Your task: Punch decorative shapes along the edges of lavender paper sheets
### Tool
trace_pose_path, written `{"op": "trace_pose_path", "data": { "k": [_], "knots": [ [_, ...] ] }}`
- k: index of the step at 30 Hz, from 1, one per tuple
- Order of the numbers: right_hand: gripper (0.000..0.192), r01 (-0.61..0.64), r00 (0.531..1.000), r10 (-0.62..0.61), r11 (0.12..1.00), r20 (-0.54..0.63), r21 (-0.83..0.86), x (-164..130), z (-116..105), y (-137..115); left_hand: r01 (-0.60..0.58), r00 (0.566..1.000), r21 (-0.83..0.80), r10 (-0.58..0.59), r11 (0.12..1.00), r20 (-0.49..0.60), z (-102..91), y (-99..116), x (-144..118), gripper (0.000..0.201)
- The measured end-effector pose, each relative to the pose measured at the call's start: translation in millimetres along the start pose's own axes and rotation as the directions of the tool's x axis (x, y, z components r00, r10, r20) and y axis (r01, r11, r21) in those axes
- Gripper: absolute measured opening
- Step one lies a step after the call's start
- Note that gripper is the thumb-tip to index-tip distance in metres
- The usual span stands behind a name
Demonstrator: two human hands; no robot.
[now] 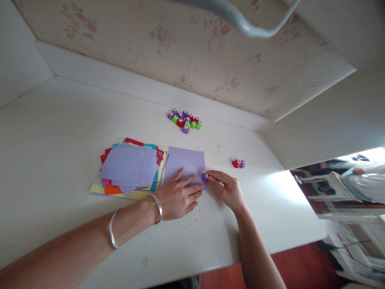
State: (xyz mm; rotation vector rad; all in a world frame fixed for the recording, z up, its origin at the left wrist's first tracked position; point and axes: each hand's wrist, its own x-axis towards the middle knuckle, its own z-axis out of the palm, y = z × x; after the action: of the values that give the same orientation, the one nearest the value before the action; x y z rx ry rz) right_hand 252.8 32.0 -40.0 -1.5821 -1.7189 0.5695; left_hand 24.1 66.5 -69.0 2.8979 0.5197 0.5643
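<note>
A sheet of light purple paper (pixel 186 160) lies flat on the white desk. Across its lower part rests my left hand (pixel 180 196), fingers spread and pressing down; two silver bangles circle that wrist and forearm. At the sheet's right edge, my right hand (pixel 224 184) pinches a small purple paper punch (pixel 205 177) with a white button between thumb and fingers. The punch meets the paper's edge; whether the paper is inside its slot is too small to tell. Left of the sheet is an untidy stack of coloured paper (pixel 126 164), purple pieces uppermost.
Several purple, red and green punches (pixel 185 120) cluster near the back of the desk (pixel 60 160). A red punch (pixel 236 163) and a purple punch (pixel 243 163) stand to the right. A white cable (pixel 249 30) hangs above. Beyond the desk's right edge is a chair (pixel 331 186).
</note>
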Motion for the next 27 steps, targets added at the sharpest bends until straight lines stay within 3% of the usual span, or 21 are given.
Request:
{"op": "trace_pose_path", "data": {
  "k": [7, 11, 15, 21, 27],
  "knots": [
    [0.020, -0.049, 0.999, 0.048, 0.998, 0.022, 0.039, 0.9, 0.0, 0.3, -0.009, 1.000, 0.008, 0.009, 1.000, 0.005, 0.6, -0.9, -0.9, 0.040],
    [0.022, -0.157, 0.987, 0.153, 0.983, 0.049, 0.099, 3.4, 0.0, 0.0, -0.003, 1.000, 0.008, 0.003, 1.000, 0.019, -0.1, -0.9, -0.3, 0.040],
    [0.027, -0.306, 0.946, 0.289, 0.945, 0.147, 0.110, 10.1, -4.4, -4.4, 0.002, 0.999, 0.002, -0.002, 1.000, 0.047, 0.5, -0.9, -0.3, 0.041],
    [0.022, -0.407, 0.885, 0.392, 0.914, 0.250, 0.007, 29.6, -15.2, -10.8, 0.004, 0.998, -0.015, -0.003, 1.000, 0.069, 0.8, -1.4, -0.8, 0.043],
    [0.023, -0.469, 0.819, 0.419, 0.883, 0.392, 0.036, 57.5, -21.4, -6.0, 0.005, 0.997, -0.050, -0.001, 0.999, 0.080, -0.7, -2.0, -0.8, 0.042]
  ]
}}
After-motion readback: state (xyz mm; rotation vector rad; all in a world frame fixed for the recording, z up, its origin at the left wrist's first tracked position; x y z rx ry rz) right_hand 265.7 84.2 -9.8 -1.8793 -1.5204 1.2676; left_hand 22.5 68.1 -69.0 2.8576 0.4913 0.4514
